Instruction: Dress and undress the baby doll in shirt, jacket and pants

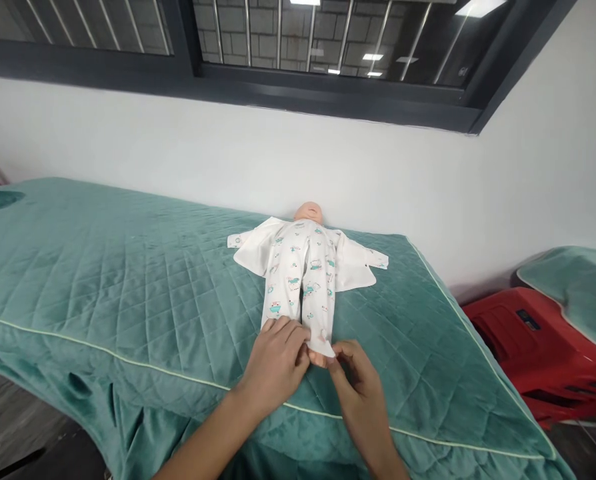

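Note:
A baby doll (309, 212) lies on its back on the green quilted bed cover, its head toward the wall. It wears white printed baby pants (321, 287), and an open white top (255, 250) is spread out to both sides. My left hand (278, 357) is closed on the cuff of the pants leg on the right, partly covering the other leg's end. The fingertips of my right hand (355, 380) pinch the right corner of the same cuff. Between my hands the doll's foot (318, 359) shows below the hem.
The green bed cover (128, 267) has pale piping along its front edge. A white wall (228, 147) and a dark-framed window (338, 93) stand behind the bed. To the right is a red plastic stool (543, 347) with green fabric (573, 287) beside it.

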Tool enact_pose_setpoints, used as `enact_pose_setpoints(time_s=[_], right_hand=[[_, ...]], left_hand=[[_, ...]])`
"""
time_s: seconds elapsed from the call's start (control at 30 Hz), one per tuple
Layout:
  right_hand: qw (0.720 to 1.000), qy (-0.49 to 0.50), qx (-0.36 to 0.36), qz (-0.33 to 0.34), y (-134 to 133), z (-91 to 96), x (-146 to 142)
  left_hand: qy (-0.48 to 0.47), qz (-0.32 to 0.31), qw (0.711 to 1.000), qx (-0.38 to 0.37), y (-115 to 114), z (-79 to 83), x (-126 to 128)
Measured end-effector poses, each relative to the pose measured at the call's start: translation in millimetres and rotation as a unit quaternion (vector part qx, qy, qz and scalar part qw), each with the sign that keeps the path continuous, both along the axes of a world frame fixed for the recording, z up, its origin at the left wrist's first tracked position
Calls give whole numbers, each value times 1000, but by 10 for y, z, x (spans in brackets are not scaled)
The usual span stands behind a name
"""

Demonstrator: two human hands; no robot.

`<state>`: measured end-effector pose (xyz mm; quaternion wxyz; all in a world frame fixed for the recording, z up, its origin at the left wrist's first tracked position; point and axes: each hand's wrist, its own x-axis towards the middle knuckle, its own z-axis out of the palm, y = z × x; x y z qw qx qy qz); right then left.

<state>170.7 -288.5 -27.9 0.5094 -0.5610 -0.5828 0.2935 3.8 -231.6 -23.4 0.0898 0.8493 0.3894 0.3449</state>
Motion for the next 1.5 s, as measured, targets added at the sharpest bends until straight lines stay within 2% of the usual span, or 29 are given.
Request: enact_pose_setpoints(time_s=[0.1, 0.17, 0.3, 0.47, 0.57, 0.67, 0.8, 0.97, 1.13, 1.27, 1.4, 1.5], right_hand=[[999, -48, 0, -15, -30, -73, 46], [997, -82, 1, 1, -52, -104, 59], [992, -119, -2, 34, -89, -138, 66], [995, -91, -18, 29, -79, -126, 112], [996, -72, -27, 46, -60, -133, 135], [996, -67, -25, 50, -53, -165, 142], [996, -68, -27, 45, -49, -194, 129], [996, -68, -26, 45, -45, -209, 124], [997, -67, -14, 41, -58, -258, 174], [994, -105, 28, -4, 146, -243, 276], [968, -246, 44, -25, 684, -157, 383], [932, -360, 48, 0, 1115, -98, 403]], left_hand=[[-69, -6, 998, 3, -76, 12, -54], [-83, -12, 996, 1, -136, 1, -117], [-101, -4, 995, -10, -197, -117, -292], [-143, 83, 985, -56, -140, -305, -503], [-116, 75, 987, -84, -79, -374, -543], [-94, 70, 991, -71, -32, -417, -525], [-101, 64, 992, -38, -20, -397, -494], [-179, 13, 984, -15, -121, -295, -536], [-138, 12, 989, -44, -192, -360, -709], [-110, 18, 991, -78, 32, -394, -858], [-65, 70, 995, -33, 576, -341, -850], [-10, 61, 998, -11, 1016, -287, -742]])
